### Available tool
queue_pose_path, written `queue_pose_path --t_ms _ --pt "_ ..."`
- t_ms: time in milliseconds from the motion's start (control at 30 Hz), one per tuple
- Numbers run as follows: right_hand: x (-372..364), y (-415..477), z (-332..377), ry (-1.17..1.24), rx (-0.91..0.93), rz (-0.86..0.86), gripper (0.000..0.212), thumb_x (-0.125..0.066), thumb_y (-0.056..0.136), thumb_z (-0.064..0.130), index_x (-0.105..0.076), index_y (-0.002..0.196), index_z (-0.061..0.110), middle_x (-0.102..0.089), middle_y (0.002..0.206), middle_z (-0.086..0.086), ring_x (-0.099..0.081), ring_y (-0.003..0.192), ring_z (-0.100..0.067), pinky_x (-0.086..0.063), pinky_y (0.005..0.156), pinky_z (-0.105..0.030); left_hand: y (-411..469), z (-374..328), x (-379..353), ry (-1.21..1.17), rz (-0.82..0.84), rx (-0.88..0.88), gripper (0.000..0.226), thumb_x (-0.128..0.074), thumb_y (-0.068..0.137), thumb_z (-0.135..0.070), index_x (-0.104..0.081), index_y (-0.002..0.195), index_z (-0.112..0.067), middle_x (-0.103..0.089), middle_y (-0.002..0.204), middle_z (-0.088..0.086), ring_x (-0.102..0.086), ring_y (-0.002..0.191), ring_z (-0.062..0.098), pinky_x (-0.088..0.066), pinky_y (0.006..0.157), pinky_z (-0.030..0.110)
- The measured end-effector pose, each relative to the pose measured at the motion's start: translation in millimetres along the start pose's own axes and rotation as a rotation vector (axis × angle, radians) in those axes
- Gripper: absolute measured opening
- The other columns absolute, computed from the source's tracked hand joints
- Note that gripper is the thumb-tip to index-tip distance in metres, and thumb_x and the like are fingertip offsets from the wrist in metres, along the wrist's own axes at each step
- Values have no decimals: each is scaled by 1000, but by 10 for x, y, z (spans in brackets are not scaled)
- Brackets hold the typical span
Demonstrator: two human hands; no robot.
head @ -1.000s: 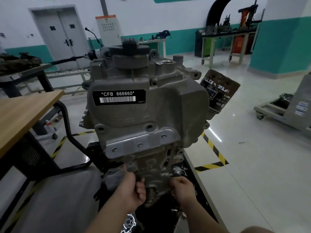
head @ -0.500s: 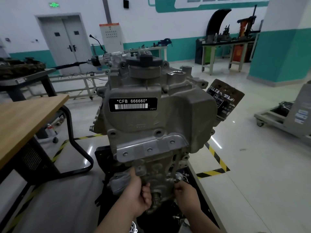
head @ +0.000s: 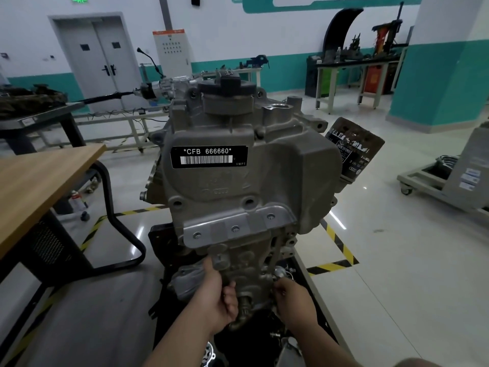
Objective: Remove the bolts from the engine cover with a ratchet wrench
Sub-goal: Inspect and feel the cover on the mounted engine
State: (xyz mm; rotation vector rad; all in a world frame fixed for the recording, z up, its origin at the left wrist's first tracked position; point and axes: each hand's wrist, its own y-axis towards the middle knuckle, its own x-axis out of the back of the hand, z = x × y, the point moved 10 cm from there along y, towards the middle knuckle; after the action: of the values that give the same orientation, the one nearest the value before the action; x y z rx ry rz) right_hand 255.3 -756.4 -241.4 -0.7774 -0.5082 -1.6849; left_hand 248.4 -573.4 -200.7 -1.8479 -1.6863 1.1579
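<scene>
Both hands low on the engine's near end, no ratchet wrench in sight.

The engine cover (head: 238, 181) (grey casting w/ the CFB label) stands straight ahead of and above both hands, its long axis running up-down; three bolts (head: 235, 229) sit in a row on the bracket near its lower edge. Left hand (head: 217, 298) is curled around the lower casting, thumb up, directly beneath that bracket, so it looks the nearer one to the bolts. Right hand (head: 293, 300) rests at the lower right corner, fingers bent; can't tell if it grips anything.
</scene>
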Motion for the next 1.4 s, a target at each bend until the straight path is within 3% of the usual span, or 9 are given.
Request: queue_pose_path --t_ms 233,433,633,767,967,1033,1200,1300,1400 --pt "45 23 -22 35 -72 -42 16 -50 99 24 -64 107 26 -67 96 5 -62 81 -17 -49 67 -31 12 9 -1 -12 -8 -15 65 -34 86 -74 -43 62 -14 -27 44 -7 -23 30 7 -20 35 12" --pt "-42 8 -209 245 -264 -58 21 -57 97 27 -59 76 32 -63 74 10 -58 68 -8 -43 57 -26 5 7 9 22 -3 -11 67 -33 84 -77 -43 63 -15 -28 45 -7 -23 30 8 -22 34 14" --pt "-183 -43 -344 637 -454 -88 22 -61 94 19 -74 79 12 -67 67 -4 -60 64 -20 -42 57 -27 -8 -3 2 22 -3 -18 69 -32 80 -81 -43 62 -15 -27 46 -7 -23 31 7 -20 37 12" --pt "-309 -87 -389 830 -623 -52 38 -65 91 23 -61 56 6 -53 52 -10 -48 52 -25 -38 58 -35 3 -1 2 7 -2 -16 71 -32 78 -83 -44 63 -14 -27 45 -7 -23 30 7 -21 35 12" --pt "-597 -110 -329 1245 -791 26 22 -64 93 18 -65 105 -1 -63 75 -17 -56 61 -28 -48 61 -33 23 1 11 -7 -4 -17 72 -32 76 -85 -43 64 -15 -26 46 -7 -22 31 7 -20 36 12" --pt "-659 -100 -357 1285 -823 13 18 -58 97 17 -65 101 2 -66 80 -18 -62 68 -32 -51 68 -34 25 -3 12 0 -10 -20 72 -32 77 -84 -43 64 -15 -27 47 -7 -22 32 8 -19 37 12" --pt "-624 -110 -489 1142 -855 -26 32 -57 97 27 -61 72 7 -52 53 -8 -43 45 -21 -35 47 -27 32 4 14 25 -7 -9 70 -31 79 -83 -43 65 -15 -27 46 -7 -22 32 8 -21 35 14" --pt "-598 -112 -457 1146 -835 -45 32 -60 95 28 -68 83 0 -62 74 -15 -60 63 -29 -44 59 -35 32 5 22 37 -8 -5 68 -31 81 -80 -43 65 -15 -27 46 -7 -22 32 8 -20 35 14" --pt "-579 -109 -470 1148 -823 -73 34 -60 95 26 -67 98 -7 -62 81 -17 -53 61 -27 -41 57 -33 29 7 19 37 -4 -7 67 -31 82 -80 -42 66 -15 -27 46 -7 -22 32 8 -20 36 14"
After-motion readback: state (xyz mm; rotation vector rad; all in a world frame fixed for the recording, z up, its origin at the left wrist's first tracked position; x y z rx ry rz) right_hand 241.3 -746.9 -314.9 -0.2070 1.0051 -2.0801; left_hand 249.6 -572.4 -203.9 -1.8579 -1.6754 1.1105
